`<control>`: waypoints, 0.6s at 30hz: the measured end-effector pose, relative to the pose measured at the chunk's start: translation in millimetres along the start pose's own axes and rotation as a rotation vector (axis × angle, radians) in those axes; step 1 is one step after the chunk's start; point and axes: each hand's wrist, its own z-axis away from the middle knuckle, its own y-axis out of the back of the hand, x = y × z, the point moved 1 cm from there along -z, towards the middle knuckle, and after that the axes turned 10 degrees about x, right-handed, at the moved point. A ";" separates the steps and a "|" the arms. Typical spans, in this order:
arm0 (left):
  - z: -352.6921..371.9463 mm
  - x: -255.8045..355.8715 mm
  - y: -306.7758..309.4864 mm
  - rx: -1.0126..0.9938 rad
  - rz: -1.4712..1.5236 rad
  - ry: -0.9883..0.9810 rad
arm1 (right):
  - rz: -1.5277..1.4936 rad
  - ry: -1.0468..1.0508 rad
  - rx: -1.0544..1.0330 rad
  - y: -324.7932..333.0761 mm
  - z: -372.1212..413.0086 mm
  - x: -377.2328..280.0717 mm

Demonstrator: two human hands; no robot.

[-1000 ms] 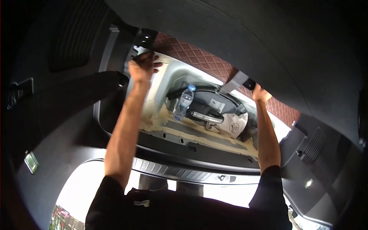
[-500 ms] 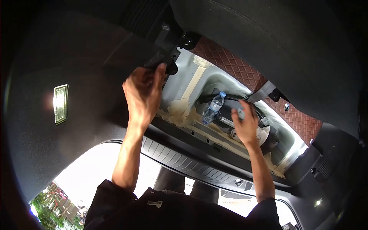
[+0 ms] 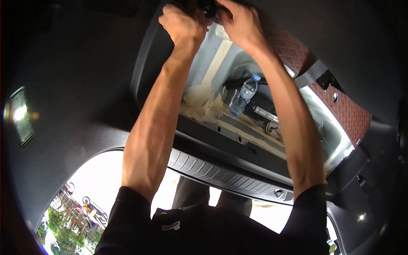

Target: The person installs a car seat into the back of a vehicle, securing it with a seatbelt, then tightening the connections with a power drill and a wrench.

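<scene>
Lit lamp (image 3: 20,114) glowing in the dark side trim, well out to the left of the left hand and lower; its placing is probably serving to light the bay from the side.

Left hand (image 3: 185,25) reaching up high, fingers curling in at a dark fitting (image 3: 208,10). Fitting sitting between the two hands, shadow hiding its outline. Whether the left fingers are closing fully on it: cannot tell.

Pale tape strip (image 3: 216,61) running beneath the gap between the hands, lying along the bare metal, perhaps covering a seam.

Right hand (image 3: 242,25) crossing over to meet the left, bent fingers coming in from the other side; actual grip hidden. Two-sided approach looking like a way of steadying the fitting while working close in.

Water bottle (image 3: 245,95) leaning below the right hand, blue cap upward; the recess is apparently containing it. Silver bar (image 3: 265,114) lying just beside, partly passing behind the right forearm.

Grey strap (image 3: 312,74) extending right of the right hand, across the brown quilted panel (image 3: 350,114), seemingly anchoring something there.
</scene>
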 end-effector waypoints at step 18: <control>6.8 -24.7 -14.3 0.064 -0.053 -0.057 | 0.124 0.212 -0.139 -32.4 -28.0 15.3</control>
